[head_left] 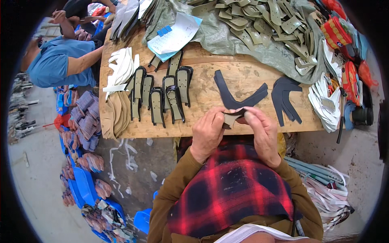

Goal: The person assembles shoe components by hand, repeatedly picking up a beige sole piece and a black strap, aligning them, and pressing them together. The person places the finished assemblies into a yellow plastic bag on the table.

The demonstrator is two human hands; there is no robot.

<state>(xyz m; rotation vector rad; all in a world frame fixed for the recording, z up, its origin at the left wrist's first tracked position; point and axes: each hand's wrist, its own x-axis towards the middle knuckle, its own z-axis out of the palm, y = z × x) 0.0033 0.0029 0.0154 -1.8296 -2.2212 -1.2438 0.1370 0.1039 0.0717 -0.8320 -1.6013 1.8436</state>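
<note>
Both my hands are at the table's near edge, pinching a small tan piece with a black edge [231, 120] between them. My left hand [208, 131] grips its left end with thumb and fingers. At the opposite end, the thumb and fingers of my right hand [262, 133] are closed on the black edge. Part of the piece is hidden by my fingers. Just beyond them lies a flat black V-shaped cutout [240, 101]. Further right is a stack of similar black cutouts [285, 99]. Several curved tan plates with black rims [162, 95] stand grouped to the left.
On the wooden table [202, 60], white cutouts [120, 67] and brown cutouts [116, 115] line the left side. Bare olive plates [263, 24] are heaped on a green sack [219, 38] beside papers [174, 38]. White cutouts [325, 101] overhang the right edge. A person in blue [60, 60] sits at left.
</note>
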